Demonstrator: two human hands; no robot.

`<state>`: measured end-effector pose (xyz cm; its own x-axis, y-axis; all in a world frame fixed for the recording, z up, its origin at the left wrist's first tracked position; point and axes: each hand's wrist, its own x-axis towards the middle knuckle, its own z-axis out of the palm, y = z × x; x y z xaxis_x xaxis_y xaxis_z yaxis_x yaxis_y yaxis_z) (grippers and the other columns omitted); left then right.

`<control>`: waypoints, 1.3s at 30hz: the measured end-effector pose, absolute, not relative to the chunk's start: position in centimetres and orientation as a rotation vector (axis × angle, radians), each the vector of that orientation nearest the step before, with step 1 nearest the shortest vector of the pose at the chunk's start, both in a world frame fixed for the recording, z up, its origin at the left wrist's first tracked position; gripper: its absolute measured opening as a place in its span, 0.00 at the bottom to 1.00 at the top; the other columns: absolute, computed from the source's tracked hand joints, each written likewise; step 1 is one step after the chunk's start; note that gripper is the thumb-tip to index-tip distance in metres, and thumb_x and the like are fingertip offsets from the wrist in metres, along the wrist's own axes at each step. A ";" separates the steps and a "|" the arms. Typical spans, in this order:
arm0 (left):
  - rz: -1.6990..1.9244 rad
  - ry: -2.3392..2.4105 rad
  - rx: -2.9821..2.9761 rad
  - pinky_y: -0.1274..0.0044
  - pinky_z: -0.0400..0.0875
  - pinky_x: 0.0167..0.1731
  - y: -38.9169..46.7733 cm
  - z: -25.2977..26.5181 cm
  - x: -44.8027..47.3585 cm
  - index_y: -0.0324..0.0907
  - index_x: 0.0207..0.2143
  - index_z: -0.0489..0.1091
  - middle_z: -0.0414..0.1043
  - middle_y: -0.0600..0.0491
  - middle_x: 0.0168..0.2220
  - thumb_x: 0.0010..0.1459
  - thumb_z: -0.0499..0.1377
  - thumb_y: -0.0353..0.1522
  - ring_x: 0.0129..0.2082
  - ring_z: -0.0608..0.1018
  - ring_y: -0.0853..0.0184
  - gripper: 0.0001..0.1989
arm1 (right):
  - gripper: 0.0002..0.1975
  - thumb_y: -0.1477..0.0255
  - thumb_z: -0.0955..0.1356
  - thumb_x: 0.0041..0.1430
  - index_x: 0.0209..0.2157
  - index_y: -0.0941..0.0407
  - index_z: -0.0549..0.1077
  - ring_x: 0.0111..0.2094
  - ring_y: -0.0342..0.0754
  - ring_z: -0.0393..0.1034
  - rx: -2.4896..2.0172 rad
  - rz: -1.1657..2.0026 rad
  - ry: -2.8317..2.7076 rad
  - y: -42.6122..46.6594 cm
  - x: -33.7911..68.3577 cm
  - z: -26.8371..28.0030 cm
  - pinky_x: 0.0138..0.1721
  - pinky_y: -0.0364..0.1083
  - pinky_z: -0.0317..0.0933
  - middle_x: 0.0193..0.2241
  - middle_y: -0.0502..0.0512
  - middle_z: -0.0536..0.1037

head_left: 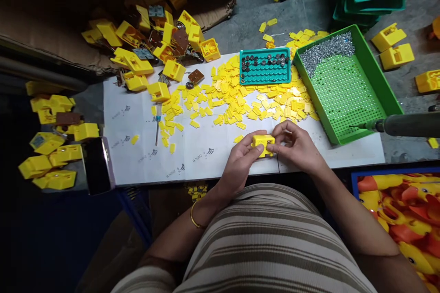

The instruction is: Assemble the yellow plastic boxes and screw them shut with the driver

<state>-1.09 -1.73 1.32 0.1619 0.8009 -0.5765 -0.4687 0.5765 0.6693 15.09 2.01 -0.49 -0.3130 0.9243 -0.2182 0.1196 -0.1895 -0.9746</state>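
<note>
Close to the table's front edge, a yellow plastic housing [264,140] is gripped from its left side by my left hand [242,158], thumb laid across its face. My right hand [297,146] meets the housing's right end with thumb and fingertips pinched; whether a small part sits between them is too small to tell. Just beyond lie many flat yellow plastic pieces [233,100] scattered on white paper [199,155]. A teal tray [264,79] with small dark round parts rests among these pieces.
A green perforated basket [360,100] holds a heap of silver screws [326,52]. An electric screwdriver [412,125] juts in from the right over it. Yellow housings with wired boards [161,50] are piled at the back left. A phone [97,165] and a small screwdriver [158,123] lie at left.
</note>
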 end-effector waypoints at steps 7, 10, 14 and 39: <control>0.976 1.018 0.232 0.66 0.66 0.54 -1.2 1.6 -1.0 0.39 0.43 0.73 0.76 0.48 0.45 0.55 0.61 0.30 0.49 0.75 0.60 0.13 | 0.19 0.60 0.73 0.52 0.41 0.56 0.72 0.27 0.40 0.66 -1.155 1.792 -1.233 2.3 14.8 -1.0 0.29 0.41 0.68 0.32 0.51 0.73; 1.036 0.998 0.097 0.65 0.65 0.56 -0.7 1.6 -0.9 0.38 0.43 0.72 0.74 0.47 0.46 0.56 0.58 0.28 0.52 0.74 0.59 0.11 | 0.16 0.62 0.70 0.58 0.46 0.54 0.73 0.38 0.45 0.70 -1.128 1.653 -1.323 1.8 14.8 -0.9 0.34 0.43 0.71 0.42 0.56 0.72; 1.048 0.985 0.064 0.66 0.66 0.54 -0.6 1.7 -0.7 0.38 0.44 0.70 0.75 0.47 0.45 0.57 0.58 0.28 0.51 0.75 0.59 0.12 | 0.19 0.69 0.71 0.56 0.50 0.52 0.70 0.41 0.46 0.69 -1.135 1.448 -1.487 0.9 14.6 -0.7 0.32 0.41 0.71 0.47 0.58 0.69; 0.901 1.151 0.243 0.73 0.73 0.45 -0.9 1.4 -2.4 0.43 0.51 0.65 0.75 0.51 0.41 0.50 0.64 0.25 0.41 0.80 0.65 0.26 | 0.08 0.71 0.65 0.63 0.38 0.55 0.77 0.43 0.52 0.71 -1.372 0.661 -2.275 6.7 16.9 0.6 0.36 0.47 0.63 0.46 0.60 0.73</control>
<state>-2.44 -0.89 1.39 0.1135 0.7215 -0.6831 -0.4896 0.6388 0.5935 16.95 6.68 0.64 -0.4374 0.8942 0.0949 0.7043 0.4063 -0.5822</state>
